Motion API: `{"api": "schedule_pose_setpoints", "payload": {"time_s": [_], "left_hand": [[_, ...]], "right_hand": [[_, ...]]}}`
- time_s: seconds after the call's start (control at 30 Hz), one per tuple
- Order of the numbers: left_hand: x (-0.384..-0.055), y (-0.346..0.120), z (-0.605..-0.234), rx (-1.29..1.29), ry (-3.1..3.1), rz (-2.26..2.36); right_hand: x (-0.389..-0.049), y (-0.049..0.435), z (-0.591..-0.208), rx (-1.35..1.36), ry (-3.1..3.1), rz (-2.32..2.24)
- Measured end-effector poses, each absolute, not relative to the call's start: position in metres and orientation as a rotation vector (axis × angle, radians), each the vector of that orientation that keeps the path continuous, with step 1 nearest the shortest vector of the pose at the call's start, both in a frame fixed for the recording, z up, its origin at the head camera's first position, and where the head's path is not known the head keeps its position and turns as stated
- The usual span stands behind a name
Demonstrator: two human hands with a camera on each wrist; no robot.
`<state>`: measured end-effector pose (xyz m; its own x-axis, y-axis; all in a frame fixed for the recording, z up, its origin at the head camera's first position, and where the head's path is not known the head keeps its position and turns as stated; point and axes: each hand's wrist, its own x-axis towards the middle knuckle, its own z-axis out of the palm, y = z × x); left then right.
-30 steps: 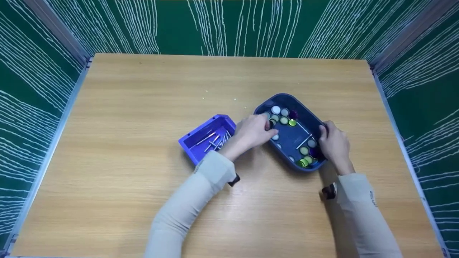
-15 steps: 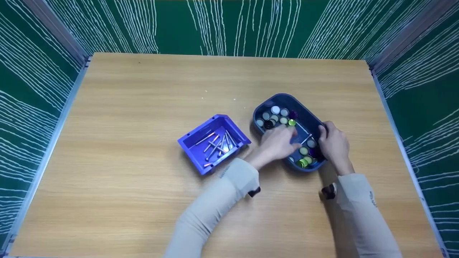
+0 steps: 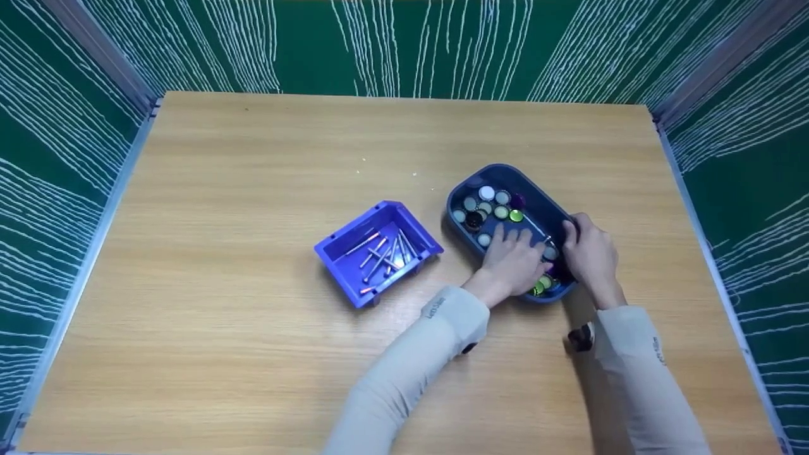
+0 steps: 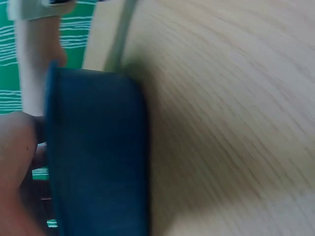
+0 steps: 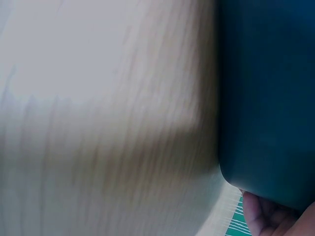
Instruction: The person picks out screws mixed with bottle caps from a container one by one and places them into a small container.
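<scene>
A dark blue tub (image 3: 468, 241) with rounded corners stands right of the table's middle. Round bottle caps (image 3: 486, 193) in white, pale green, lime, black and purple lie at both of its ends. A thin metal screw (image 3: 534, 225) shows partly in the tub. My left hand (image 3: 513, 260) reaches over the near wall into it, fingers spread and pointing down the inside, hiding part of the floor. In the left wrist view the tub's outer wall (image 4: 101, 152) fills the middle. My right hand (image 3: 591, 253) grips the right rim, thumb on the inner side.
Left of the tub sits a purple-blue bin (image 3: 338, 268) holding several metal screws (image 3: 382, 256). Small pale crumbs (image 3: 363, 160) lie toward the back of the wooden table (image 3: 189, 253). Green panels with white streaks (image 3: 404, 50) surround the table on three sides.
My left hand has moved right and toward me across the tub, from its left end to its near middle, and its fingers have spread. The right hand stays on the rim.
</scene>
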<state>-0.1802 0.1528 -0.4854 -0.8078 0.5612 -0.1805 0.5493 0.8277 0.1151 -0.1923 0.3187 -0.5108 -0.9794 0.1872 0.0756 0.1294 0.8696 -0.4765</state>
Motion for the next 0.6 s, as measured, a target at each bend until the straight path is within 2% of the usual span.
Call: {"api": "schedule_pose_setpoints", "payload": {"time_s": [0.6], "left_hand": [[-0.1876, 0.1558, -0.4912, 0.753, 2.541, 0.054]], "right_hand": [[-0.192, 0.3189, -0.5083, -0.255, -2.949, 0.73]]}}
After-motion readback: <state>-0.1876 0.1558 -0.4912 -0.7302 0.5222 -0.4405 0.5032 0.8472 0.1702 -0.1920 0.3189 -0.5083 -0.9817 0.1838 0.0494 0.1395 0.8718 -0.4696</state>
